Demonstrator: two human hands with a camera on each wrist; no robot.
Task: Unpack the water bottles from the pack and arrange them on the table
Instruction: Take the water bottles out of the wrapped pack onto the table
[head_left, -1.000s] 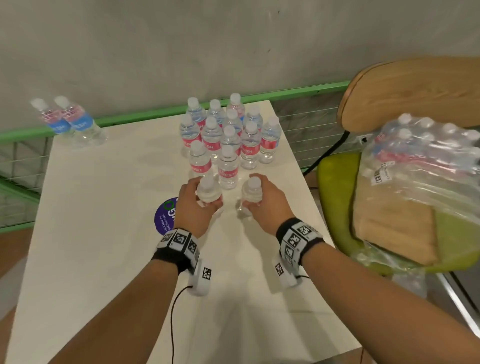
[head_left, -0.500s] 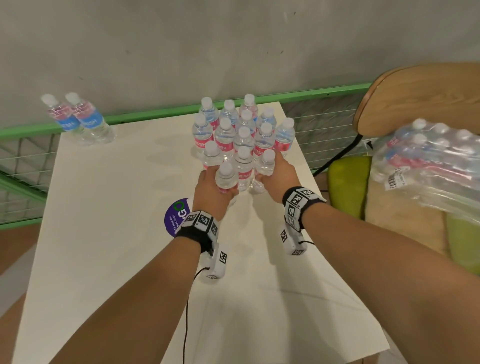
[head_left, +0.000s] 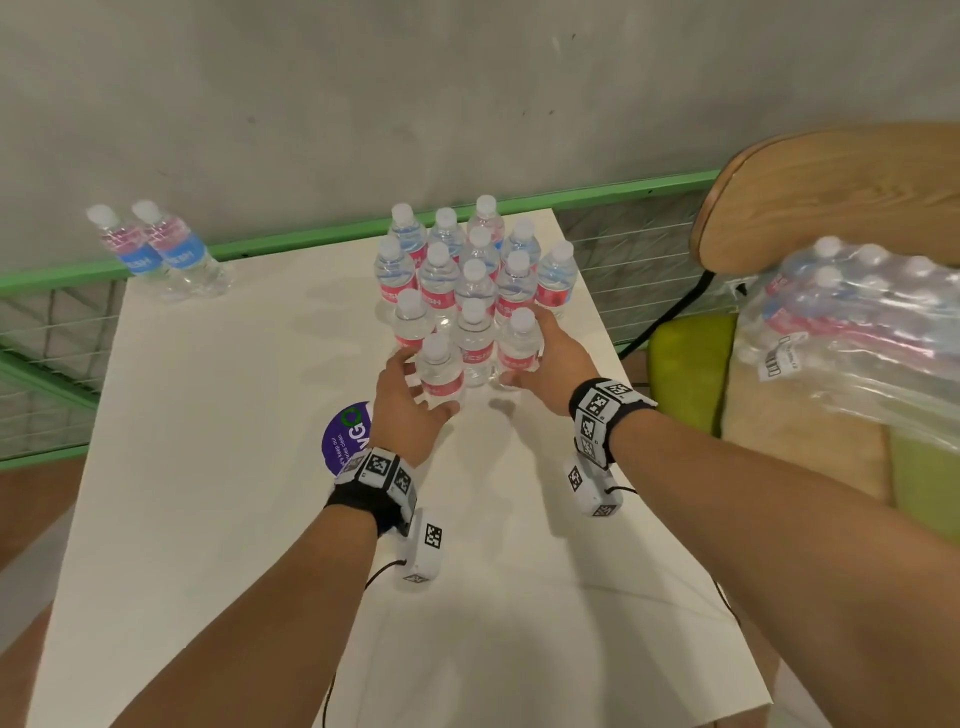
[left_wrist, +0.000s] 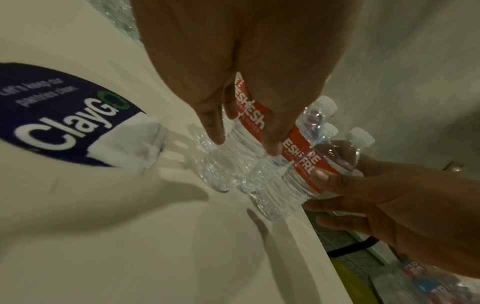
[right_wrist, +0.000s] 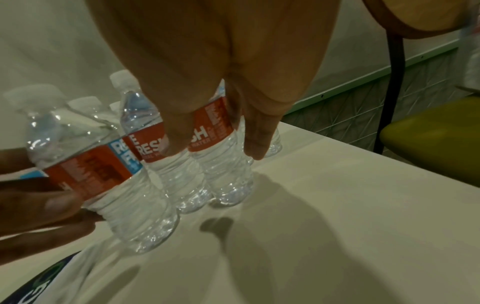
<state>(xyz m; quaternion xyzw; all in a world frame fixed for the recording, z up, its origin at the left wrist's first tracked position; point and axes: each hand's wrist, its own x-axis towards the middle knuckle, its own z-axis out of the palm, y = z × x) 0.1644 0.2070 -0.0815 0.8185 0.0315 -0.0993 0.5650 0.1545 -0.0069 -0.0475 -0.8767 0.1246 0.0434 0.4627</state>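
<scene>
A white table (head_left: 208, 467) stands against a grey concrete wall (head_left: 363, 93), with a green rail (head_left: 311, 241) running behind its far edge.

Far left corner: two blue-labelled water bottles (head_left: 156, 249) stand together, well apart from the main group.

Centre left: a purple round sticker (head_left: 345, 439) lies on the table, just beside my left hand (head_left: 410, 405). My left hand is spread around the nearest bottle (head_left: 441, 371); the thumb and fingers are loosely extended on either side of its lower body, and I cannot tell whether they touch it.

Centre: the cluster of red-labelled bottles (head_left: 467, 275) stands upright in tight rows at the far side of the table. The nearest bottle stands at its front.

Centre right: my right hand (head_left: 553, 364) curls its fingers and thumb around the front-right bottle (head_left: 519, 340), which stands on the table touching its neighbours.

Right: the shrink-wrapped pack (head_left: 857, 322), with bottles inside, lies on a green-cushioned wooden chair (head_left: 831, 202) beside the table.
</scene>
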